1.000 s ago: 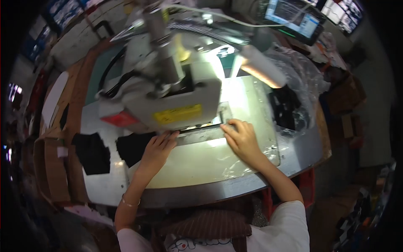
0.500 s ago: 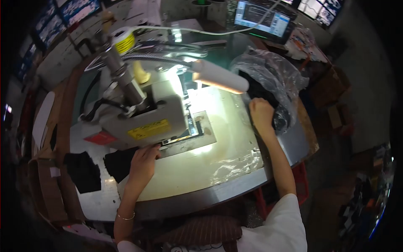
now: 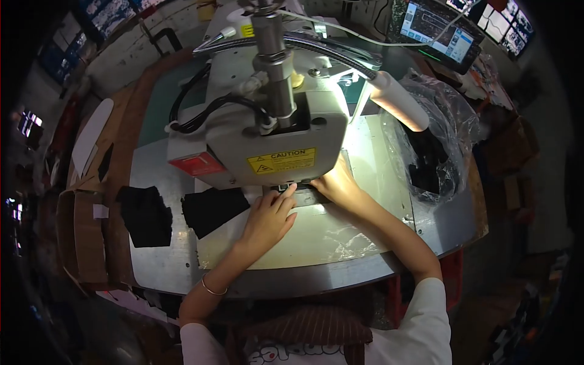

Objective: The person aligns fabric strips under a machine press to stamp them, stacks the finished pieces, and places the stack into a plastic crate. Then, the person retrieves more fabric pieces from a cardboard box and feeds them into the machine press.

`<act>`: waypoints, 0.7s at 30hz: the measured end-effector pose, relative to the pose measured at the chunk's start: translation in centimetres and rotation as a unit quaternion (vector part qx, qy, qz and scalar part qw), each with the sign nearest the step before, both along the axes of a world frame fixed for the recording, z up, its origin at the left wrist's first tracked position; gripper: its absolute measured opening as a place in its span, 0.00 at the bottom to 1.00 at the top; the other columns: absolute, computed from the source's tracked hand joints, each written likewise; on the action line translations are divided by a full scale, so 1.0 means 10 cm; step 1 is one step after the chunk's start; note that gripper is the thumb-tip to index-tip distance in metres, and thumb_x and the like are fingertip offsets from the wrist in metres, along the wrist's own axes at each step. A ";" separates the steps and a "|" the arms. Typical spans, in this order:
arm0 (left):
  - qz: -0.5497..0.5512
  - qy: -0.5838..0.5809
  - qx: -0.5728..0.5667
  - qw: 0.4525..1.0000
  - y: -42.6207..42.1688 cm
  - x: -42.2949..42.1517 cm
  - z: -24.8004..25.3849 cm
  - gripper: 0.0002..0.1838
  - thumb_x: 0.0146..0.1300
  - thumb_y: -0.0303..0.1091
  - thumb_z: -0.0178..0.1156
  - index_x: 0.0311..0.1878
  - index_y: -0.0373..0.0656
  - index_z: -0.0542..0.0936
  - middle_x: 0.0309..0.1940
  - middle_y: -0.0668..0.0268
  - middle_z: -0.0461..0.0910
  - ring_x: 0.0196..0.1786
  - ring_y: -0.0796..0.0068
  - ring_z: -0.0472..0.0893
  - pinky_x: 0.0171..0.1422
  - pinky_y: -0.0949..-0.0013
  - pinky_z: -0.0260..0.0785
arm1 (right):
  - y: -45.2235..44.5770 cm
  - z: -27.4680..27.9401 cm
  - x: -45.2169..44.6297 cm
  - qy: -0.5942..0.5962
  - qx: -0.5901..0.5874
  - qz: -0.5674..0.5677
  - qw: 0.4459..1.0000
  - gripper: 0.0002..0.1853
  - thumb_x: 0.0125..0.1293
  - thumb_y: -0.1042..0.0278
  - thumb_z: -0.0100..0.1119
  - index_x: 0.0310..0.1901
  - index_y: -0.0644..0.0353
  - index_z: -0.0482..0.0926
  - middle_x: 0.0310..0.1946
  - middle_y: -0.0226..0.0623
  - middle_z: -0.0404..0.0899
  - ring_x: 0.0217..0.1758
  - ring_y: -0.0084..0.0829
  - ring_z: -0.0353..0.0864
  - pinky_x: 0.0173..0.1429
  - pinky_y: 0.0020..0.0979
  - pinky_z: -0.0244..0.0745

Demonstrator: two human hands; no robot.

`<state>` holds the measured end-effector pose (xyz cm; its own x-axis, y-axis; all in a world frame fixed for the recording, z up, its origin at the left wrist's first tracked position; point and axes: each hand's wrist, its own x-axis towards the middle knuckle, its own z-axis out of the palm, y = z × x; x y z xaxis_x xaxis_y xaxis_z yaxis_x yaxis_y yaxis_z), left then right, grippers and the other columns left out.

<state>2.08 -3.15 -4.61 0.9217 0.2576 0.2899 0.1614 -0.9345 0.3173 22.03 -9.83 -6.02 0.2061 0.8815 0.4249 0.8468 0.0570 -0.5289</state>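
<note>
My left hand (image 3: 271, 214) lies below the front of a sewing machine head (image 3: 255, 143), fingers stretched out and apart. Its index fingertip touches the dark strip at the metal plate (image 3: 310, 196) under the head. My right hand (image 3: 339, 185) reaches in from the right, bent, with its fingertips at the same strip. The machine head covers part of this hand, and what its fingers pinch is hidden. Left of my left hand a black fabric piece (image 3: 214, 210) lies on the table, with another black fabric piece (image 3: 145, 216) farther left.
A clear plastic bag (image 3: 453, 131) with black pieces inside sits at the right. A tubular lamp (image 3: 398, 100) hangs over the pale work surface (image 3: 371, 228). A screen (image 3: 438, 33) stands at the back right, and a cardboard box (image 3: 82, 237) at the left.
My right hand has left the plastic bag and moved left to the machine. My left hand has shifted from the black fabric toward the plate. The view has turned left.
</note>
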 end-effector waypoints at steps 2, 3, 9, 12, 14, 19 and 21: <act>0.000 0.004 -0.009 1.000 0.01 0.01 -0.03 0.19 0.57 0.32 0.60 0.51 0.40 0.71 0.49 0.65 0.76 0.48 0.61 0.71 0.54 0.58 0.65 | 0.05 -0.08 0.05 -0.019 0.009 0.000 1.000 0.08 0.53 0.66 0.66 0.26 0.61 0.81 0.25 0.38 0.76 0.36 0.37 0.70 0.48 0.36 0.61; 0.000 0.005 -0.013 1.000 0.02 0.02 -0.04 0.20 0.57 0.32 0.60 0.53 0.39 0.70 0.48 0.66 0.76 0.48 0.62 0.71 0.54 0.58 0.64 | 0.06 -0.08 0.05 -0.031 0.021 0.003 0.999 0.07 0.52 0.67 0.66 0.27 0.61 0.80 0.25 0.38 0.76 0.35 0.37 0.69 0.47 0.36 0.61; -0.012 -0.023 -0.103 0.994 0.08 0.06 0.00 0.26 0.57 0.31 0.60 0.59 0.39 0.68 0.39 0.67 0.76 0.44 0.63 0.70 0.51 0.58 0.64 | 0.05 0.00 0.07 -0.048 0.027 0.020 0.998 0.08 0.52 0.67 0.66 0.30 0.61 0.78 0.24 0.37 0.74 0.35 0.36 0.69 0.45 0.36 0.60; -0.011 -0.010 -0.101 0.995 0.11 0.06 -0.01 0.26 0.57 0.31 0.60 0.59 0.42 0.68 0.38 0.67 0.76 0.45 0.63 0.71 0.52 0.58 0.63 | 0.02 -0.03 0.04 -0.082 0.047 -0.003 0.996 0.10 0.52 0.67 0.65 0.32 0.61 0.77 0.28 0.37 0.73 0.37 0.37 0.68 0.46 0.37 0.60; -0.011 -0.013 -0.079 0.997 0.10 0.07 -0.02 0.25 0.57 0.31 0.60 0.59 0.43 0.68 0.40 0.66 0.76 0.46 0.62 0.71 0.53 0.58 0.63 | -0.07 -0.01 0.01 -0.107 0.055 -0.025 0.992 0.12 0.53 0.66 0.65 0.36 0.62 0.76 0.32 0.38 0.73 0.40 0.38 0.69 0.48 0.38 0.60; -0.004 -0.011 -0.022 1.000 0.03 0.14 0.01 0.27 0.58 0.31 0.59 0.62 0.44 0.68 0.44 0.63 0.74 0.47 0.61 0.71 0.55 0.59 0.64 | -0.50 0.06 -0.21 -0.163 0.024 0.006 0.986 0.18 0.56 0.63 0.62 0.46 0.64 0.75 0.45 0.40 0.73 0.51 0.40 0.69 0.58 0.44 0.59; -0.007 -0.008 0.016 1.000 0.00 0.20 -0.01 0.28 0.58 0.31 0.58 0.63 0.44 0.67 0.46 0.63 0.74 0.47 0.60 0.71 0.56 0.60 0.65 | -0.58 0.07 -0.28 -0.174 -0.012 -0.024 0.984 0.20 0.57 0.62 0.60 0.48 0.64 0.75 0.48 0.40 0.73 0.53 0.40 0.68 0.60 0.46 0.58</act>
<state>4.08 -3.18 -4.72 0.9201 0.2350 0.3134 0.1435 -0.9466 0.2888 19.24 -15.63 -5.35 0.0927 0.8847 0.4568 0.9782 0.0046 -0.2075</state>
